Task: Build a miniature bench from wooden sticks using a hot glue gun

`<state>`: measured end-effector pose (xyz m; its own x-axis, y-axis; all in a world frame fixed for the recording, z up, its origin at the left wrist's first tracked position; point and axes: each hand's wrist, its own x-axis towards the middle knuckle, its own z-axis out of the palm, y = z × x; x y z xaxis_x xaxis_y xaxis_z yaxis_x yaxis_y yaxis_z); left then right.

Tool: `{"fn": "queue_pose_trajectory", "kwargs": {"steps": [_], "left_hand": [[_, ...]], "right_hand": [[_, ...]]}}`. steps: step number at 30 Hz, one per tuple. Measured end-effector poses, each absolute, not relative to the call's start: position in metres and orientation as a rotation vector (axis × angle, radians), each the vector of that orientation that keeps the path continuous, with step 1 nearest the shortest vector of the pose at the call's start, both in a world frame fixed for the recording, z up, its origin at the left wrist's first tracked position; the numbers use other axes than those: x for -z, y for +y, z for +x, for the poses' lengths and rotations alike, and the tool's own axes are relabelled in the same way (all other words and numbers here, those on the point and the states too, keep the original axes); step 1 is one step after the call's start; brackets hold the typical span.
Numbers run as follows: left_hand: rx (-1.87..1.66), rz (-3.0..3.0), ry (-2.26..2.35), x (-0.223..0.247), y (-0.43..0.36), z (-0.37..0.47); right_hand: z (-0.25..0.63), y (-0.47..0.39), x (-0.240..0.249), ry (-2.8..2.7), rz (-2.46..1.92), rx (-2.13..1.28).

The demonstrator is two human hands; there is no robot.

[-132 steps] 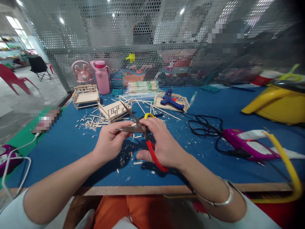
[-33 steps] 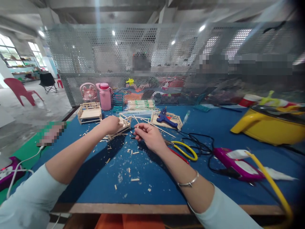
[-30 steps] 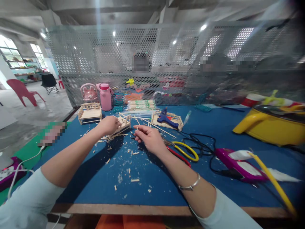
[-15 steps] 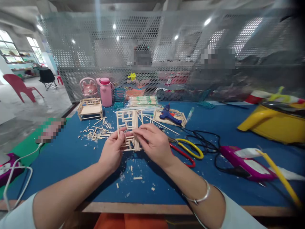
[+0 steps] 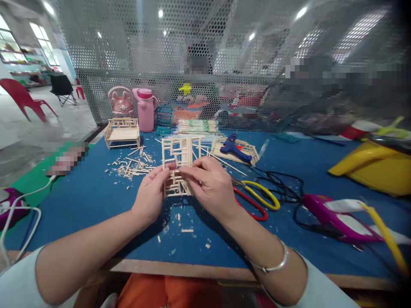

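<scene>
A small lattice frame of thin wooden sticks [image 5: 178,149] stands upright between my hands above the blue table. My left hand [image 5: 151,192] is closed on its left edge, thumb and fingers pinching the sticks. My right hand [image 5: 213,186] pinches at the frame's middle and right side; its fingertips partly cover the sticks there. Left of the frame lie cut stick pieces [image 5: 131,169]. Beyond it to the right, a blue glue gun [image 5: 235,149] rests on a flat stick piece [image 5: 253,154]. Scissors with red and yellow handles [image 5: 261,194] lie beside my right hand.
A small stick bench [image 5: 122,133], a pink bottle [image 5: 146,112] and bundled sticks [image 5: 197,126] stand at the back before a perforated screen [image 5: 128,55]. Black cables [image 5: 279,184], a purple tool [image 5: 343,220] and a yellow container [image 5: 375,164] are at the right. A phone [image 5: 69,159] lies left.
The camera view has tilted down a little and shifted left. The stick frame has turned slightly between my hands, and both hands still hold it.
</scene>
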<state>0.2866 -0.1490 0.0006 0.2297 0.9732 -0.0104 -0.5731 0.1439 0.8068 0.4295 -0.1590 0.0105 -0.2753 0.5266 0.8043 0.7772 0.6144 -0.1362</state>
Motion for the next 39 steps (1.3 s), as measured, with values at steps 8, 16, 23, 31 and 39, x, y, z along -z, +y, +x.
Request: {"fn": "queue_pose_trajectory", "kwargs": {"steps": [8, 16, 23, 31, 39], "left_hand": [[-1.288, 0.931, 0.669, 0.008, -0.147, 0.285], [-1.327, 1.019, 0.758, 0.007, -0.143, 0.286], [-1.330, 1.029, 0.782, 0.004, -0.145, 0.286], [-1.337, 1.043, 0.776, 0.006, -0.143, 0.285], [-1.318, 0.978, 0.686, 0.006, -0.145, 0.284]], "right_hand": [[0.425, -0.160, -0.009, -1.887, -1.039, 0.355], [0.427, -0.160, -0.012, -1.931, -1.043, 0.193], [0.436, -0.160, -0.014, -1.825, -0.975, -0.084], [0.431, -0.158, -0.011, -1.920, -0.978, 0.213], [0.429, -0.159, -0.008, -1.884, -1.017, 0.176]]}}
